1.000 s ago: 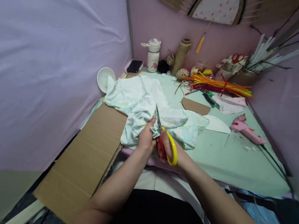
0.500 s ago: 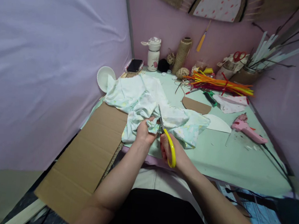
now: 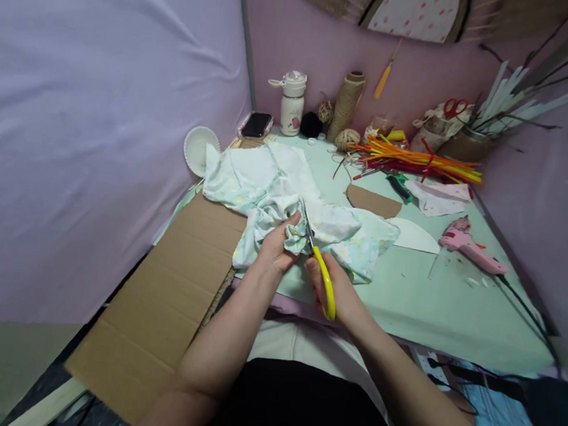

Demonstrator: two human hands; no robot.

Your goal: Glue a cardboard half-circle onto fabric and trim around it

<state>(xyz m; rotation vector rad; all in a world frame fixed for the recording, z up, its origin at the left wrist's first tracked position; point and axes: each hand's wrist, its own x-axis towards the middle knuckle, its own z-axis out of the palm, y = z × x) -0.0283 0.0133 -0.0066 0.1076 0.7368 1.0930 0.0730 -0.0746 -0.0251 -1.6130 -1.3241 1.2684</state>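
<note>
A pale fabric (image 3: 268,171) with a mint and yellow print lies crumpled across the near part of the table. Bunched folds of it are gripped in my left hand (image 3: 278,242), thumb on top. My right hand (image 3: 327,281) holds yellow-handled scissors (image 3: 328,287), their metal blades pointing away from me at the bunched fabric just right of my left thumb. Part of the blades is hidden by the folds, and the fingers of my right hand are partly behind the handle.
Cardboard (image 3: 171,282) juts over the table's left edge. Right of the fabric are a cardboard half-disc (image 3: 373,201), a white piece (image 3: 415,236), a green-handled tool (image 3: 399,187) and a pink glue gun (image 3: 471,248) with its cord. Behind stand a bottle (image 3: 291,106), a twine spool (image 3: 347,105) and orange stems (image 3: 419,160).
The fabric gathered in my left hand has shifted slightly to the right and is bunched more tightly. My left thumb has moved a little up and right. The scissors have barely moved.
</note>
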